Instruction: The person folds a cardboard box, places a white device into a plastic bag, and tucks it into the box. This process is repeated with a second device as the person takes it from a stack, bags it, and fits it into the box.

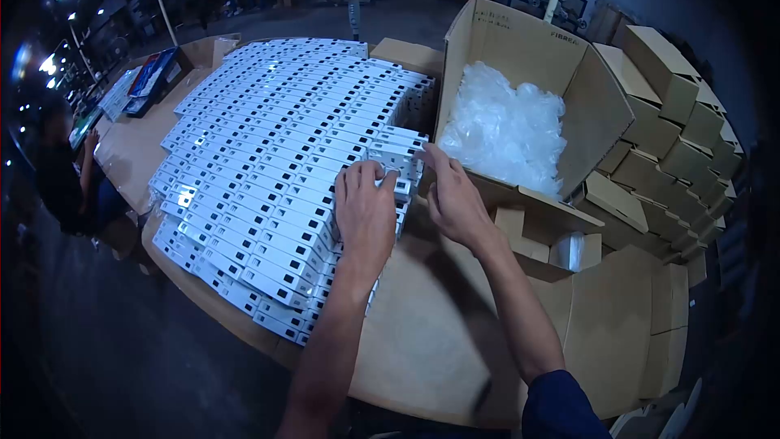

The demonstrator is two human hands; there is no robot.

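Observation:
A large stack of white, narrow box-like pieces (pixel 268 114) with small black square openings lies in long rows on the table. My left hand (pixel 366 207) rests at the stack's right edge, its fingers curled down on a white piece (pixel 404 184), with the thumb near its end. To the right, my right hand (pixel 457 199) has its index finger stretched to the end of another white piece (pixel 398 136) that juts out of the stack. Its thumb is apart from that finger, and its other fingers are partly hidden.
A tall open carton (pixel 520 41) holds clear plastic bags (pixel 508 126). In front of it, a smaller open box (pixel 536 248) contains a whitish roll-like item. Brown cartons (pixel 666 154) are piled at the right. Another person (pixel 65 162) is at the left by a blue tray (pixel 154 73).

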